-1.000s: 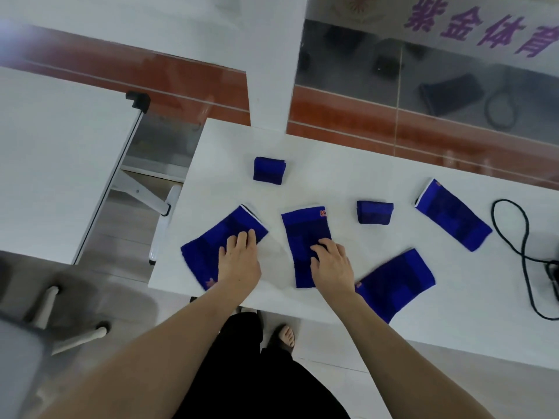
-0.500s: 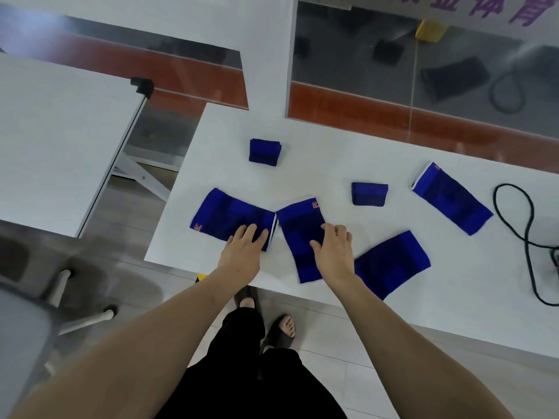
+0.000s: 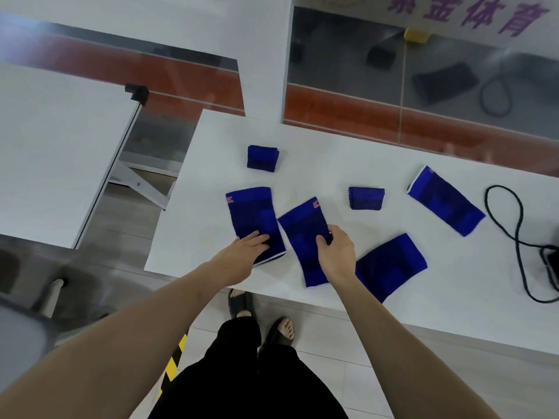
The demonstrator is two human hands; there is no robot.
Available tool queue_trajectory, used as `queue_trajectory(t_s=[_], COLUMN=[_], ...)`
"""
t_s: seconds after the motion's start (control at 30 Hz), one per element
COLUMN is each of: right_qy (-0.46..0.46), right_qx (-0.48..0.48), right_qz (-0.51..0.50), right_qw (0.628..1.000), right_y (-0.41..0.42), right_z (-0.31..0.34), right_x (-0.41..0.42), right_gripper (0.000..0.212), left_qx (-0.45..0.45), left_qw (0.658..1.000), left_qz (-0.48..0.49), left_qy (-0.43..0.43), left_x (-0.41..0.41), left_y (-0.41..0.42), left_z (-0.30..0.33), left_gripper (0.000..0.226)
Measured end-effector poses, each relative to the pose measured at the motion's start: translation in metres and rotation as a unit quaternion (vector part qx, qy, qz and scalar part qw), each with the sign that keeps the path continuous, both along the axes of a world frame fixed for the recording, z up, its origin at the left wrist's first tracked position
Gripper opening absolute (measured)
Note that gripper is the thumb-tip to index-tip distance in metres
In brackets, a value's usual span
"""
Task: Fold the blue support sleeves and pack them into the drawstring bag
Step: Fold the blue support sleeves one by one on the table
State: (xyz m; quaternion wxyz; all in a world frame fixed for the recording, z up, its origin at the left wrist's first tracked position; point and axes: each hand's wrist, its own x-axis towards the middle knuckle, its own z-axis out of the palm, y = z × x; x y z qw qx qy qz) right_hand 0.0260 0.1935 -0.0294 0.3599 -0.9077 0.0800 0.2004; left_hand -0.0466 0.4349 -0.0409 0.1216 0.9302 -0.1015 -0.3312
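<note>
Several blue support sleeves lie on the white table (image 3: pixel 332 152). My left hand (image 3: pixel 242 252) rests flat on the lower part of the leftmost flat sleeve (image 3: pixel 252 216), fingers spread. My right hand (image 3: pixel 335 252) presses on the middle flat sleeve (image 3: pixel 305 237), thumb at its right edge. Another flat sleeve (image 3: pixel 390 264) lies just right of my right hand, and a fourth (image 3: pixel 444 201) sits at the far right. Two folded sleeves rest further back, one (image 3: pixel 262 157) at the left and one (image 3: pixel 366 198) in the middle. The black drawstring bag (image 3: pixel 552 267) is cut off at the right edge.
The bag's black cord (image 3: pixel 514 219) loops over the table's right side. A second white table (image 3: pixel 54 152) stands to the left across a gap. A white pillar (image 3: pixel 263 55) and a glass wall rise behind. My legs and sandalled feet (image 3: pixel 260 316) are below the near edge.
My left hand has turned the leftmost sleeve from slanting to nearly upright, beside the middle one. My right hand has stayed on the middle sleeve, which has tilted slightly.
</note>
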Motion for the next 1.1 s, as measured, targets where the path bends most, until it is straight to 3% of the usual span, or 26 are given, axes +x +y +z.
queue_trajectory(t_s=[0.1, 0.17, 0.23, 0.3, 0.4, 0.43, 0.5, 0.77, 0.87, 0.97, 1.1], right_qy=[-0.021, -0.046, -0.065, -0.089, -0.077, -0.063, -0.042, -0.061, 0.017, 0.059, 0.003], right_qx=[0.027, 0.041, 0.058, 0.069, 0.129, 0.154, 0.184, 0.120, 0.180, 0.241, 0.191], right_qz=[0.004, 0.016, 0.025, 0.037, 0.060, 0.068, 0.084, 0.069, 0.015, 0.013, 0.050], right_qw=[0.999, 0.998, 0.996, 0.993, 0.987, 0.984, 0.978, 0.989, 0.983, 0.969, 0.980], right_y=[0.004, 0.011, 0.021, 0.034, 0.054, 0.060, 0.069, 0.074, 0.074, 0.079, 0.083], right_z=[0.015, 0.026, 0.039, 0.051, 0.065, 0.068, 0.069, 0.058, 0.054, 0.052, 0.045], right_x=[-0.002, -0.003, -0.005, -0.009, -0.015, -0.017, -0.019, -0.016, -0.016, -0.018, -0.018], right_gripper=[0.027, 0.025, 0.028, 0.030, 0.029, 0.029, 0.029, 0.031, 0.034, 0.041, 0.051], left_qx=[-0.034, -0.099, -0.184, -0.322, -0.540, -0.576, -0.609, -0.634, -0.644, -0.632, -0.598], left_qw=[0.999, 0.988, 0.938, 0.841, 0.610, 0.564, 0.521, 0.446, 0.427, 0.463, 0.570], left_qz=[-0.012, 0.118, 0.285, 0.436, 0.571, 0.580, 0.588, 0.617, 0.616, 0.604, 0.554], left_qy=[0.009, -0.032, -0.067, -0.011, 0.102, 0.113, 0.111, 0.132, 0.155, 0.150, 0.098], left_x=[0.006, 0.010, 0.019, 0.028, 0.032, 0.032, 0.028, 0.019, 0.019, 0.021, 0.029], left_y=[0.007, 0.000, -0.016, -0.034, -0.056, -0.059, -0.061, -0.023, -0.011, 0.001, 0.020], left_z=[0.011, 0.025, 0.039, 0.054, 0.078, 0.085, 0.092, 0.077, 0.074, 0.069, 0.063], left_gripper=[0.057, 0.047, 0.039, 0.036, 0.033, 0.030, 0.027, 0.032, 0.033, 0.035, 0.045])
